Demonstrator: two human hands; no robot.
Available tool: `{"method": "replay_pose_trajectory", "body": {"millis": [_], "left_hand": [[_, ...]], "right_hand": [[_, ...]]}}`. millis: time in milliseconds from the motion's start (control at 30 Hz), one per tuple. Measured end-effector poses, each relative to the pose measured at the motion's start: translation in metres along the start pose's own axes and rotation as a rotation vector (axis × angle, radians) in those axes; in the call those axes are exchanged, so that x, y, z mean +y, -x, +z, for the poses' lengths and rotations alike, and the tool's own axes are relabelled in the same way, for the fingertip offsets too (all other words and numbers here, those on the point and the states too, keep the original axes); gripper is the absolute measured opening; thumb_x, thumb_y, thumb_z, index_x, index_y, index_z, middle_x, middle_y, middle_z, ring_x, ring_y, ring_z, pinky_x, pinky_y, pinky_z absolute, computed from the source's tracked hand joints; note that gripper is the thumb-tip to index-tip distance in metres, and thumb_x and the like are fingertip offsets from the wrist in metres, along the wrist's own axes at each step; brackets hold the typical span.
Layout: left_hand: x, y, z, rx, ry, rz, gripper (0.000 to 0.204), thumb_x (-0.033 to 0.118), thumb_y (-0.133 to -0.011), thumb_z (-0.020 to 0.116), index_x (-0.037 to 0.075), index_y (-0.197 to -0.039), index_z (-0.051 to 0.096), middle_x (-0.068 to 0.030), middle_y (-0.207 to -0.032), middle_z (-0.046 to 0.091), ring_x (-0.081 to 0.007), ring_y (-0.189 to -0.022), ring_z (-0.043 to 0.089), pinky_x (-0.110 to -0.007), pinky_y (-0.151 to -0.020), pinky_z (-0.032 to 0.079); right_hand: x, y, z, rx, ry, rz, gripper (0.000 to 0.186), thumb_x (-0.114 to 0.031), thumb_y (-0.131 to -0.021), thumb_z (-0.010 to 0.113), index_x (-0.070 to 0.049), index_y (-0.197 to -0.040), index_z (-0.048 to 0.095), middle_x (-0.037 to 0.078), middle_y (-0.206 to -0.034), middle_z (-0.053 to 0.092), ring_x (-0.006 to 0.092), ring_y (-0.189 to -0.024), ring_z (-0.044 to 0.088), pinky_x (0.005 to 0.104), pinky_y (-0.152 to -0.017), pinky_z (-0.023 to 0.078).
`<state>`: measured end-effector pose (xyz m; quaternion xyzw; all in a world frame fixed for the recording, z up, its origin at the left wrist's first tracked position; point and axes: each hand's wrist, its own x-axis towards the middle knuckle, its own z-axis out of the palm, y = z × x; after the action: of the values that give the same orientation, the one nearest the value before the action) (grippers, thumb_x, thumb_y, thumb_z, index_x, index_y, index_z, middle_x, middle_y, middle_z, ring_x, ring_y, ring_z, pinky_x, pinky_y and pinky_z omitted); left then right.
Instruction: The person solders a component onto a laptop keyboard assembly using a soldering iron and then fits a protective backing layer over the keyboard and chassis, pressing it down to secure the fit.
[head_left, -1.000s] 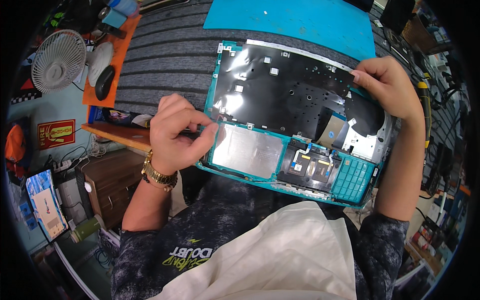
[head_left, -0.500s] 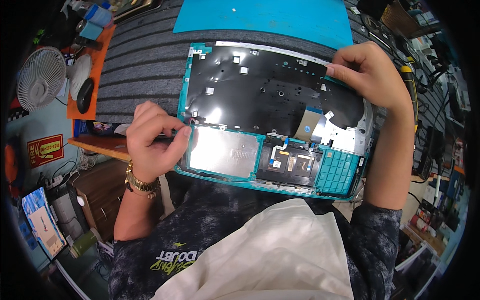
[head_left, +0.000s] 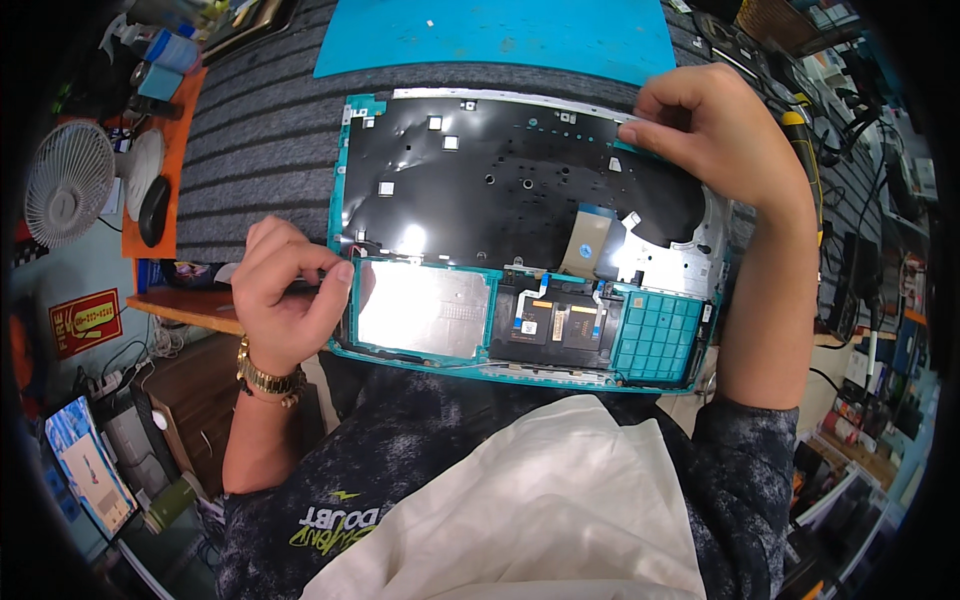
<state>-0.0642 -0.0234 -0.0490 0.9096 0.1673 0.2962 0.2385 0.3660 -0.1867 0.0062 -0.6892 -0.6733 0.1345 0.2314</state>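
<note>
The left hand [head_left: 292, 292], left of centre, is curled, thumb and forefinger pinching the left edge of a teal laptop case [head_left: 658, 340] in the middle of the frame. The right hand [head_left: 715, 128], at upper right, bends down from a raised wrist, its thumb and fingers pinching the case's upper edge. On the case, a black sheet [head_left: 440, 170] covers the upper part; a small white label [head_left: 530, 328] low in the centre has print too small to read. A gold watch [head_left: 268, 377] circles the left wrist. Upside-down white and yellow-green lettering marks the dark shirt [head_left: 430, 440] below. At far left, a red sign [head_left: 85, 322] bears yellow writing, above a lit screen [head_left: 90, 470].
</note>
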Motion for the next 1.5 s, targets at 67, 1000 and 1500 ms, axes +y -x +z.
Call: {"method": "replay_pose_trajectory", "body": {"millis": [67, 1000, 1500], "left_hand": [[0.000, 0.000, -0.001, -0.004, -0.002, 0.000, 0.013, -0.001, -0.088, 0.085, 0.002, -0.087, 0.073, -0.0036, -0.075, 0.057, -0.0227, -0.075, 0.052, -0.040, -0.075, 0.042], [0.001, 0.003, 0.003, -0.022, 0.009, -0.054, 0.011, -0.004, -0.089, 0.081, 0.001, -0.087, 0.071, -0.0050, -0.077, 0.056, -0.0243, -0.079, 0.053, -0.040, -0.077, 0.042], [-0.001, 0.003, 0.003, -0.023, 0.009, -0.049, 0.011, -0.002, -0.090, 0.081, 0.001, -0.087, 0.071, -0.0046, -0.077, 0.056, -0.0241, -0.078, 0.053, -0.040, -0.079, 0.042]], "right_hand": [[0.002, 0.000, 0.001, 0.004, -0.076, 0.019, 0.029, -0.021, -0.096, 0.094, 0.003, -0.090, 0.079, 0.015, -0.069, 0.065, 0.0254, -0.059, 0.059, 0.0407, -0.061, 0.051], [-0.005, -0.007, -0.016, -0.126, 0.052, 0.099, 0.031, -0.026, -0.096, 0.093, 0.001, -0.087, 0.080, 0.019, -0.076, 0.075, 0.0370, -0.069, 0.071, 0.0442, -0.070, 0.058], [-0.004, -0.003, -0.025, -0.097, -0.005, 0.147, 0.024, -0.019, -0.095, 0.093, 0.002, -0.092, 0.080, 0.017, -0.077, 0.077, 0.0280, -0.068, 0.071, 0.0403, -0.068, 0.057]]}}
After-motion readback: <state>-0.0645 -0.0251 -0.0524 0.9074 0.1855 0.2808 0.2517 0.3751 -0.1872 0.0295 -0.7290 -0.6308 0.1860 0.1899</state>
